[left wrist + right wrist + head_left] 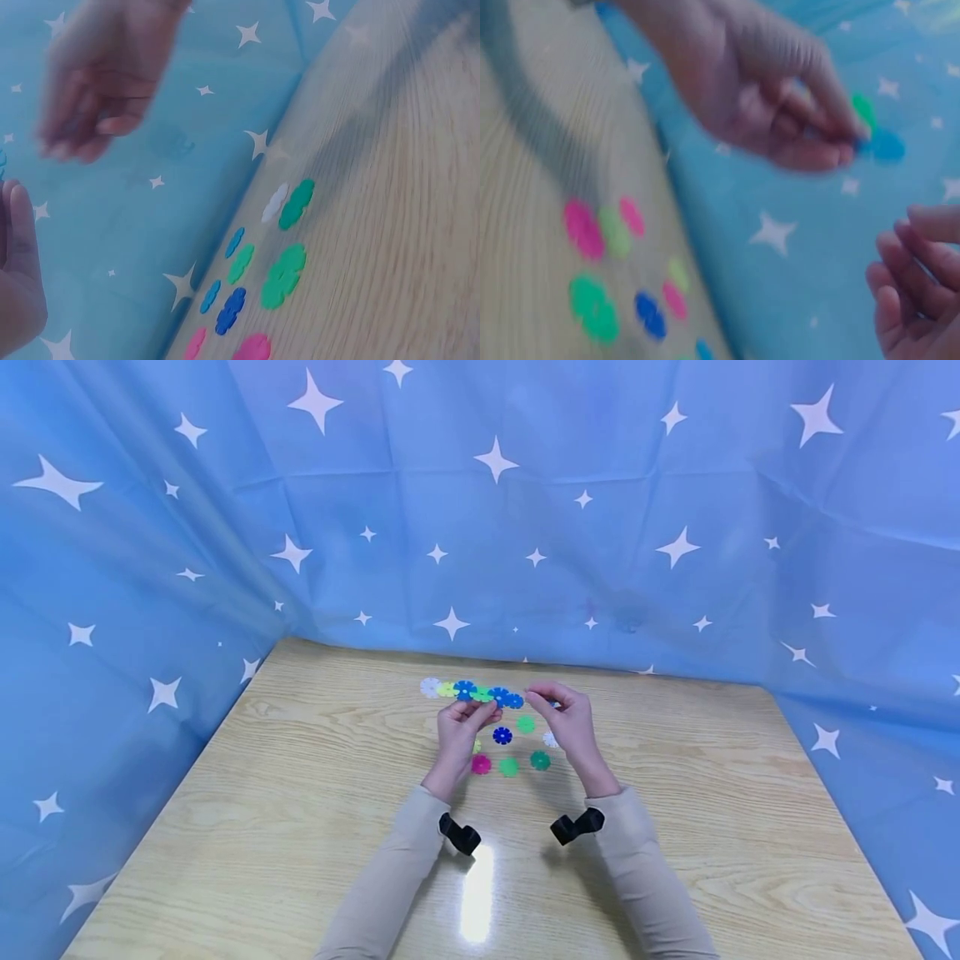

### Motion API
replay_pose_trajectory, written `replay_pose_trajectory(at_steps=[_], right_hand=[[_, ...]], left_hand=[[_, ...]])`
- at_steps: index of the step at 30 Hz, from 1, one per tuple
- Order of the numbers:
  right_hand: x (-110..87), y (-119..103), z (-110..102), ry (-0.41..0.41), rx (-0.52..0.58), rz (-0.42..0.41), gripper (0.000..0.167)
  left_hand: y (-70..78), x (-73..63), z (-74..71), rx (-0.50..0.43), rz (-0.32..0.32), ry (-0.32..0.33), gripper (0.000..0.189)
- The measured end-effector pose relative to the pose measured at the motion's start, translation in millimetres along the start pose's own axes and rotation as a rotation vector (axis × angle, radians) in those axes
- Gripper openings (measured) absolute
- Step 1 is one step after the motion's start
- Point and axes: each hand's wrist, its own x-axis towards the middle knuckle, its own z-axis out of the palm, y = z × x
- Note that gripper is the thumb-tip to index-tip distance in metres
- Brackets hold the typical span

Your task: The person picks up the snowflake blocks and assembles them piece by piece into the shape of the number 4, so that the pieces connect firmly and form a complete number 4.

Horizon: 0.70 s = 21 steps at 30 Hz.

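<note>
In the head view my left hand [454,735] pinches a chain of joined flower-shaped plastic discs [482,694] from below. White, yellow, blue and green discs run along it, with blue ones at its right end. Raised just right of that end, my right hand [572,718] has its fingertips close to the last blue disc. In the right wrist view the left thumb and fingers hold the blue end, with a green disc [863,109] behind it. Loosely curled and holding nothing visible, the right fingers appear blurred in the left wrist view.
Several loose discs lie on the wooden table below the hands, among them a dark blue disc [502,736], a pink disc [482,765] and a green disc [540,761]. A blue curtain [622,577] with white stars hangs behind the table [300,827].
</note>
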Motion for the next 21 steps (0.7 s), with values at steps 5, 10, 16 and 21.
replay_pose_trajectory(at_steps=[5, 10, 16, 21], right_hand=[[10.4, 43.6, -13.0, -0.023, -0.108, 0.1, 0.022], [11.7, 69.4, -22.0, -0.074, -0.216, 0.221, 0.024], [11.3, 87.2, -28.3, -0.107, -0.34, 0.316, 0.025], [12.1, 92.2, -29.8, -0.159, -0.411, 0.381, 0.029]], left_hand=[[2.9, 1.7, -4.6, 0.005, 0.005, 0.024, 0.014], [5.3, 2.1, -7.8, 0.006, 0.009, 0.008, 0.015], [6.0, 2.6, -10.2, 0.001, 0.019, -0.002, 0.008], [5.8, 3.4, -11.1, 0.012, 0.024, 0.009, 0.006]])
